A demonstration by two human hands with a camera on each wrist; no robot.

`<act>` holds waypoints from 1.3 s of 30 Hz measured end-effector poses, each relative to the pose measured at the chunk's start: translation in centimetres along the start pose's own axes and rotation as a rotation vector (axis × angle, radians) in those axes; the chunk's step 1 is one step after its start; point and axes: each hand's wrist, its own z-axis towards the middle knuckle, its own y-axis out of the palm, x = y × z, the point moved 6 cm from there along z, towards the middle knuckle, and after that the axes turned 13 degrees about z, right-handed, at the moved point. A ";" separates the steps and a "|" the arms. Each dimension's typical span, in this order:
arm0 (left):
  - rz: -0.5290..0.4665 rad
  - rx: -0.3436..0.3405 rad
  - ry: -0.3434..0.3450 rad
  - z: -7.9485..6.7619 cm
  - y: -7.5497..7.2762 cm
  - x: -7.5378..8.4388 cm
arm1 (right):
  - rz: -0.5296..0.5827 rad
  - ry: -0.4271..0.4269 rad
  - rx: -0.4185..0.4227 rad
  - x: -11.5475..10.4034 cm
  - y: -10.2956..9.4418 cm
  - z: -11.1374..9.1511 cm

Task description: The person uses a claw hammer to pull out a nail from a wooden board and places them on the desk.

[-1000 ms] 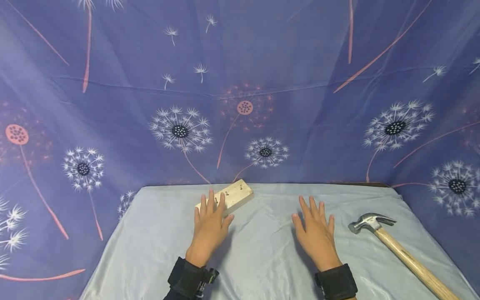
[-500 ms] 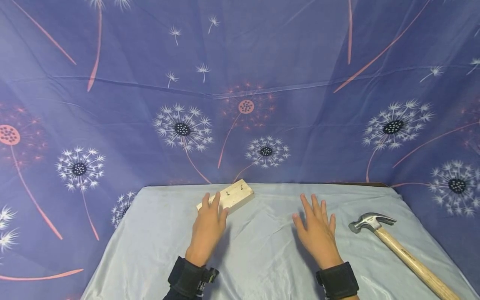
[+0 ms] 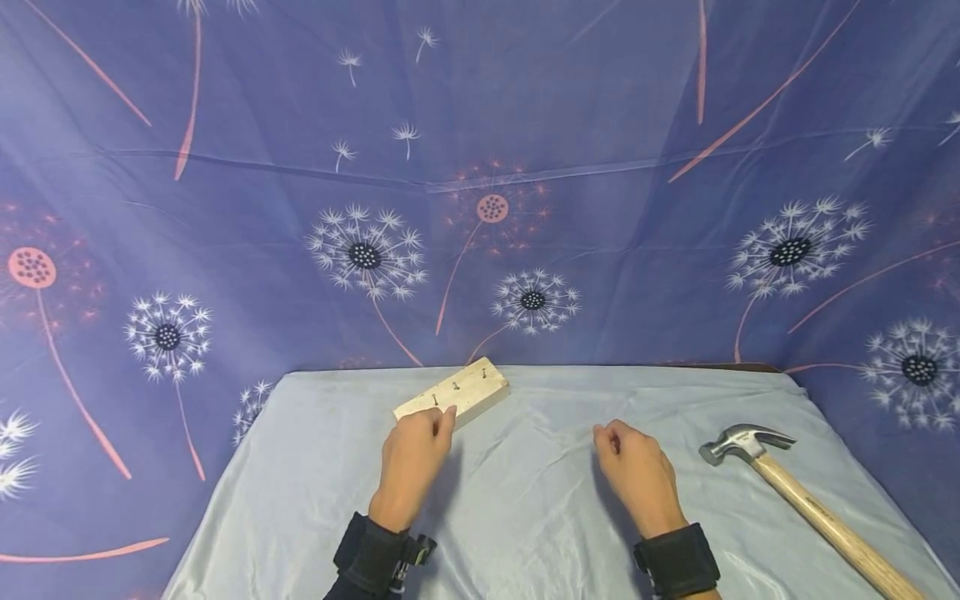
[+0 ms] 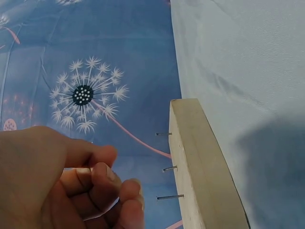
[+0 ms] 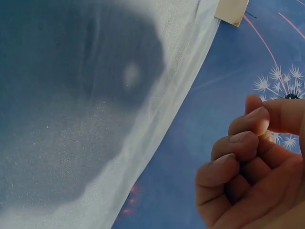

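In the head view my left hand [image 3: 412, 458] hovers just in front of a pale wooden block [image 3: 471, 402], its fingers curled in and holding nothing. Three nails [image 4: 170, 196] stick up from the block's top face, clearest in the left wrist view. My right hand [image 3: 639, 475] is held over the cloth to the right, also curled, and the right wrist view shows nothing in its fingers [image 5: 240, 143]. A claw hammer [image 3: 817, 512] with a steel head and wooden handle lies to the right of that hand.
A light grey-blue cloth [image 3: 525, 517] covers the table, with some wrinkles. Behind the table's back edge hangs a purple-blue curtain [image 3: 600, 208] printed with dandelions. Each wrist wears a black strap [image 3: 677, 560].
Both hands had fingers spread open a second ago. The left fingers curled in first, then the right. Block and hammer have stayed where they were.
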 end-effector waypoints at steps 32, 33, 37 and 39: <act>0.014 -0.138 -0.054 1.7 0.4 -2.6 | -0.132 0.093 0.041 4.9 -6.3 -0.5; 0.014 -0.138 -0.053 1.7 0.4 -2.8 | -0.143 0.082 0.055 5.3 -7.0 -0.6; 0.010 -0.129 -0.055 1.5 0.4 -3.5 | -0.168 0.034 0.125 6.8 -9.8 -1.4; 0.005 -0.128 -0.059 1.4 0.4 -3.9 | -0.181 0.018 0.160 7.8 -11.2 -2.0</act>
